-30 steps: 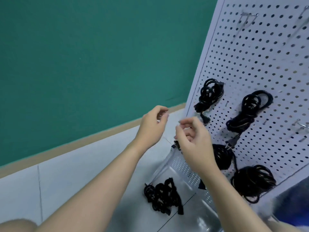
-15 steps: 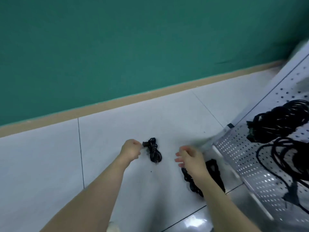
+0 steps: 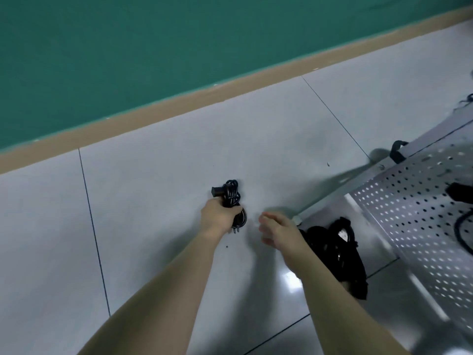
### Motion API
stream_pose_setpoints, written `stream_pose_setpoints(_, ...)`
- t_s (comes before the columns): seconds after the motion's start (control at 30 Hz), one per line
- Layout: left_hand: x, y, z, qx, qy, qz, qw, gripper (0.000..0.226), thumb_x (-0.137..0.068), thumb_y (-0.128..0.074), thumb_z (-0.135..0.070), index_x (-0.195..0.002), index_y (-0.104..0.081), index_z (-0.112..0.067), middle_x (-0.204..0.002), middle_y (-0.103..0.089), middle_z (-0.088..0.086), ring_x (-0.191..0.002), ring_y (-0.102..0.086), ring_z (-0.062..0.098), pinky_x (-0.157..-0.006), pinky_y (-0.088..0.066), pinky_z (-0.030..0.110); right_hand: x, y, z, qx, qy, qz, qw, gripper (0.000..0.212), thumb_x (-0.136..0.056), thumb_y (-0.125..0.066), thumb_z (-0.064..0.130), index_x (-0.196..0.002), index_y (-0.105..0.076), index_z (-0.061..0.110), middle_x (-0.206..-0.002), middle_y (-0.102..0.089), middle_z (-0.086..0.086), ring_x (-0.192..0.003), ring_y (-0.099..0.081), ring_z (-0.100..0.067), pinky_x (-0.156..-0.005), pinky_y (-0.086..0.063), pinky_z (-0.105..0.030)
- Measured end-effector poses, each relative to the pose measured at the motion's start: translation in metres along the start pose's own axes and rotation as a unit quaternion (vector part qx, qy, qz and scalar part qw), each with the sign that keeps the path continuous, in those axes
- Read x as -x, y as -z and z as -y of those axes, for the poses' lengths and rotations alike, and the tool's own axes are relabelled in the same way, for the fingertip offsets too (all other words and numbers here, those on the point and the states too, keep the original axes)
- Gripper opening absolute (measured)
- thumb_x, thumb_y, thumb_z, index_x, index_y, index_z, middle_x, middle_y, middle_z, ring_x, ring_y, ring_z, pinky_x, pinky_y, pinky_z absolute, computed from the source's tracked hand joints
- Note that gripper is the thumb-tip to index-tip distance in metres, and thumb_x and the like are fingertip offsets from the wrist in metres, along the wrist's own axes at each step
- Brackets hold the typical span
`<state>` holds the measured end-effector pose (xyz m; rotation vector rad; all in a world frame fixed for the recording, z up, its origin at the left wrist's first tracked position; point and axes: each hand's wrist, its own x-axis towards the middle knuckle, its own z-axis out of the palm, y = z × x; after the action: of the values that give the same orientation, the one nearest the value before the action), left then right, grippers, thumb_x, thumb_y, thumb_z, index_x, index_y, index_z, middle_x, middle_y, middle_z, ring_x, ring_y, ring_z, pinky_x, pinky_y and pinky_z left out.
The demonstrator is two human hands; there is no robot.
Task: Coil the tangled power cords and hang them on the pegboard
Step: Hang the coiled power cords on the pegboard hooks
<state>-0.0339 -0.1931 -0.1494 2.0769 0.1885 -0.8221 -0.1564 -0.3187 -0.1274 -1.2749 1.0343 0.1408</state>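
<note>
A small black power cord bundle lies on the pale floor tiles, its plug sticking out to the left. My left hand grips this bundle from below, fingers curled round it. My right hand hovers just to the right of it, fingers loosely bent, holding nothing. A larger pile of black cords lies on the floor behind my right forearm, partly hidden by it. The white pegboard stands at the right edge, with dark cord ends hanging on it.
A green wall with a tan skirting strip runs across the back. The pegboard's metal base reaches onto the floor at the lower right. A black foot sits at its far corner.
The view dropped from the pegboard down to the floor. My left hand reached the small cord bundle and closed round it. My right hand moved down beside it.
</note>
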Motion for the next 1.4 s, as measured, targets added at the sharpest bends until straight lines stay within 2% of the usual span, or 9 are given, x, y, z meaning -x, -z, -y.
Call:
stream_pose_setpoints(0.1,0.002,0.000,-0.004,0.099,0.006,0.041,0.994,0.011,-0.082,-0.081,-0.011,-0.092,-0.078,-0.009,-0.080,-0.074,0.009,-0.074,-0.070,0.027,-0.057,-0.051,0.030,0.000,-0.004,0.006,0.003,0.004,0.005,1.000,0.029,-0.102,-0.063,0.024,-0.130,-0.065,0.015,-0.113,-0.068,-0.005,-0.097,-0.065,-0.016,-0.077,-0.052,-0.028)
stream_pose_setpoints(0.27,0.043,0.012,-0.037,0.170,-0.049,0.142,0.974,0.026,-0.087,-0.080,-0.016,-0.111,-0.077,-0.007,-0.091,-0.077,0.010,-0.070,-0.065,0.014,-0.061,-0.043,0.021,0.022,-0.007,0.047,-0.020,0.046,0.016,0.999,0.025,-0.105,-0.057,0.025,-0.126,-0.064,0.015,-0.119,-0.072,-0.003,-0.109,-0.069,-0.016,-0.080,-0.051,-0.030)
stream_pose_setpoints(0.43,0.107,0.044,-0.092,0.147,-0.159,0.197,0.956,0.030,-0.094,-0.073,-0.007,-0.123,-0.069,-0.006,-0.097,-0.077,0.008,-0.068,-0.070,0.005,-0.055,-0.046,0.012,0.086,0.006,0.106,-0.090,0.144,0.006,0.985,0.007,-0.102,-0.064,0.020,-0.107,-0.067,0.016,-0.102,-0.077,-0.011,-0.091,-0.076,-0.020,-0.070,-0.058,-0.024)
stream_pose_setpoints(0.6,0.191,0.086,-0.143,0.153,-0.282,0.225,0.920,0.030,-0.101,-0.063,-0.011,-0.131,-0.066,-0.014,-0.088,-0.076,-0.006,-0.076,-0.068,0.005,-0.069,-0.048,0.017,0.183,0.024,0.160,-0.194,0.221,0.022,0.956,0.037,-0.096,-0.073,0.015,-0.127,-0.054,0.008,-0.104,-0.077,-0.020,-0.097,-0.076,-0.034,-0.068,-0.062,-0.028)
stream_pose_setpoints(0.77,0.279,0.117,-0.176,0.227,-0.379,0.285,0.850,0.053,-0.092,-0.068,-0.020,-0.143,-0.055,-0.014,-0.136,-0.067,0.011,-0.126,-0.063,0.031,-0.106,-0.046,0.043,0.283,0.045,0.207,-0.256,0.315,0.052,0.913,0.057,-0.097,-0.071,0.011,-0.145,-0.040,0.010,-0.110,-0.077,-0.016,-0.103,-0.076,-0.031,-0.091,-0.060,-0.039)
stream_pose_setpoints(0.9,0.346,0.127,-0.204,0.282,-0.432,0.320,0.795,0.062,-0.084,-0.072,-0.010,-0.143,-0.053,-0.006,-0.141,-0.062,0.016,-0.125,-0.059,0.024,-0.105,-0.044,0.037,0.358,0.075,0.233,-0.296,0.385,0.067,0.871,0.067,-0.096,-0.070,0.009,-0.153,-0.035,0.009,-0.116,-0.075,-0.016,-0.109,-0.074,-0.031,-0.101,-0.056,-0.048)
stream_pose_setpoints(1.07,0.415,0.116,-0.245,0.215,-0.522,0.197,0.802,0.034,-0.092,-0.075,-0.008,-0.124,-0.066,-0.003,-0.122,-0.072,0.019,-0.103,-0.068,0.021,-0.088,-0.053,0.031,0.431,0.105,0.239,-0.319,0.440,0.053,0.837,0.076,-0.093,-0.072,0.007,-0.156,-0.029,0.013,-0.127,-0.070,-0.017,-0.112,-0.073,-0.029,-0.104,-0.054,-0.051)
stream_pose_setpoints(1.2,0.455,0.106,-0.275,0.176,-0.551,0.214,0.787,0.024,-0.099,-0.068,-0.017,-0.113,-0.071,0.002,-0.112,-0.073,0.025,-0.089,-0.067,0.025,-0.077,-0.056,0.029,0.475,0.141,0.220,-0.235,0.480,-0.017,0.845,0.068,-0.086,-0.080,0.018,-0.145,-0.047,0.015,-0.125,-0.072,-0.010,-0.116,-0.071,-0.026,-0.102,-0.055,-0.047)
stream_pose_setpoints(1.4,0.499,0.069,-0.302,0.038,-0.550,0.312,0.774,0.036,-0.103,-0.064,-0.025,-0.109,-0.069,0.010,-0.109,-0.073,0.027,-0.084,-0.067,0.036,-0.076,-0.057,0.030,0.508,0.202,0.176,-0.050,0.510,-0.190,0.837,0.053,-0.076,-0.080,0.040,-0.126,-0.063,0.033,-0.108,-0.073,0.010,-0.092,-0.070,0.005,-0.077,-0.053,-0.012)
